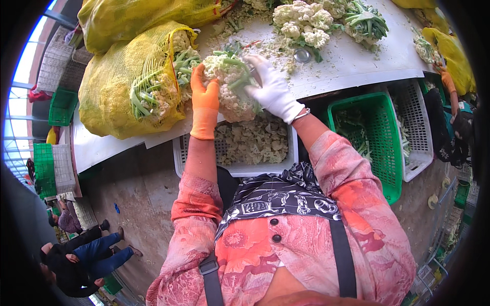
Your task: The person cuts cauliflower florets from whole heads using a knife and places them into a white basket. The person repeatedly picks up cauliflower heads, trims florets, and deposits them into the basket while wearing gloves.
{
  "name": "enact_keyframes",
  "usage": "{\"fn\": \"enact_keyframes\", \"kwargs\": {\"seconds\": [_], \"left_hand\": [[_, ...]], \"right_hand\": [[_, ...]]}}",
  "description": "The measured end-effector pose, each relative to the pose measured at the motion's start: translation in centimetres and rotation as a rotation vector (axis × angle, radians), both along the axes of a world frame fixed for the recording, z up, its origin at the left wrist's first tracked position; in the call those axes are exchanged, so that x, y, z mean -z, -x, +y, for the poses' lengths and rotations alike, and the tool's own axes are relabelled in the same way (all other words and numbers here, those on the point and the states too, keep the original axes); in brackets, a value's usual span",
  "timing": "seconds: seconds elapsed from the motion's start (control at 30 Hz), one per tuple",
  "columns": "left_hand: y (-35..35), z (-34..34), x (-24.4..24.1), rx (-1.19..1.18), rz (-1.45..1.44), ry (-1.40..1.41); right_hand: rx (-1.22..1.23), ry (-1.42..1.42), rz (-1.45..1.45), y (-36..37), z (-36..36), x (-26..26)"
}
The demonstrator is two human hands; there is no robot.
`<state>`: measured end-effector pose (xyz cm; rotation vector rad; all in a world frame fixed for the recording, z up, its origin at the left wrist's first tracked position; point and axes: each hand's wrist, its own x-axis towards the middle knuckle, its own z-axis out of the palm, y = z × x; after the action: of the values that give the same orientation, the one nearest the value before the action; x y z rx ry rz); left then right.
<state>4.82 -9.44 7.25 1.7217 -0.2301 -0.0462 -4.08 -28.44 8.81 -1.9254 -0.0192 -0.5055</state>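
Note:
My left hand point(205, 101), in an orange glove, grips the left side of a cauliflower head point(226, 76) with green stalks. That head is above the near edge of the white tabletop. My right hand point(272, 87), in a white glove, is at its right side, blurred, with thumb and fingers spread around the stalks. A narrow dark shape shows between those fingers; what it is I cannot tell. Below my hands, a white plastic crate point(293, 147) contains cut cauliflower florets point(254, 139). Left of my orange glove, a yellow mesh sack point(115, 86) lies with its mouth towards me, cauliflowers showing inside.
More cauliflowers point(304, 23) and crumbs lie on the white tabletop point(360, 70), beside a round metal object point(302, 56). A green crate point(386, 149) with leaf trimmings stands at right, beside another white crate point(417, 141). A co-worker's orange-gloved hand point(446, 78) is at far right.

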Motion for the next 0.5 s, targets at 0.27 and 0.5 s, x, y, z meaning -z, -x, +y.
{"fn": "enact_keyframes", "kwargs": {"seconds": [0.27,0.5], "left_hand": [[1.4,-2.5,0.7,-0.139,-0.188,-0.237],[1.6,-2.1,0.7,-0.130,-0.224,-0.319]], "right_hand": [[0.135,-0.012,0.133,-1.1,2.6,-0.1],[0.273,0.221,0.076,-1.4,2.2,-1.0]]}}
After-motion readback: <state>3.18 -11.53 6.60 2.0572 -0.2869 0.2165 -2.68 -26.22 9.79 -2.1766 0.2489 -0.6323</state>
